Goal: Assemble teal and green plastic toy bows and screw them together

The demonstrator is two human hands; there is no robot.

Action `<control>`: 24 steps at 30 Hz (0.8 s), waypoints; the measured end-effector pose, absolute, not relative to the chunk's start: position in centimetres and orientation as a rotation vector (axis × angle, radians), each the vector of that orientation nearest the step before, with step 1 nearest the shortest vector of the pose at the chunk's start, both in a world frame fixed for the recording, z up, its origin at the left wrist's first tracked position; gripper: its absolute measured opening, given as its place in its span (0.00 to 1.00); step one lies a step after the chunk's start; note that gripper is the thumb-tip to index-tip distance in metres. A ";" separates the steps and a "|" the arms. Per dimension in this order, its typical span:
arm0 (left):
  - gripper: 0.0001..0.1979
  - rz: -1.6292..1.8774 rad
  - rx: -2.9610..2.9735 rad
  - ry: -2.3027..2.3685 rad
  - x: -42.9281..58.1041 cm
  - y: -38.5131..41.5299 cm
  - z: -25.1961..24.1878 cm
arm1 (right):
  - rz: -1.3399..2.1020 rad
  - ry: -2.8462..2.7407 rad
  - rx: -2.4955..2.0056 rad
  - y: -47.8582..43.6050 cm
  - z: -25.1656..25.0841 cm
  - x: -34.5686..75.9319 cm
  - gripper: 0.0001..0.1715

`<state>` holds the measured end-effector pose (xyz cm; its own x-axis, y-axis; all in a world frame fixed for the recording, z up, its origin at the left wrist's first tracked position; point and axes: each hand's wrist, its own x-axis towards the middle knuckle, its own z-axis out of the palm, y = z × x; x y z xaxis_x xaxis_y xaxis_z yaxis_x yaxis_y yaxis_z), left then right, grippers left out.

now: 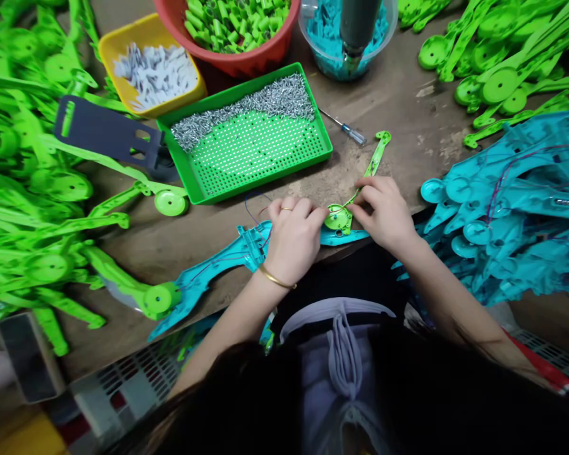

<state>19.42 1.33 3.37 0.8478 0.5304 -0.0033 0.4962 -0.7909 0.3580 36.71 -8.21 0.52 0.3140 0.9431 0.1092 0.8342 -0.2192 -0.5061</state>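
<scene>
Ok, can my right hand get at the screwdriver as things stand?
Probably yes: the screwdriver lies on the table beyond your right hand, its handle uncovered and clear of the green tray. The light-green part lies partly between, and the fingers seem busy with it.

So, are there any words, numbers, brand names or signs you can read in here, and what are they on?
None: I can't read a single word, label, brand, number or sign.
Screwdriver: any marking is too small to read.
Green part and long turquoise piece: no lettering I can make out.
Dark phone-like slab: no readable text.
</scene>
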 end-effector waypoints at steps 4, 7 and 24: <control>0.15 0.189 2.662 0.830 17.1 1.4 3.2 | 0.294 -1.547 -2.240 -7.7 1.3 36.1 0.03; 0.16 0.185 2.714 0.837 16.7 1.1 2.7 | 0.263 -1.602 -2.284 -7.7 2.1 35.6 0.04; 0.17 0.017 2.709 0.797 17.4 1.7 3.0 | 0.221 -1.936 -2.043 -7.8 2.3 33.0 0.15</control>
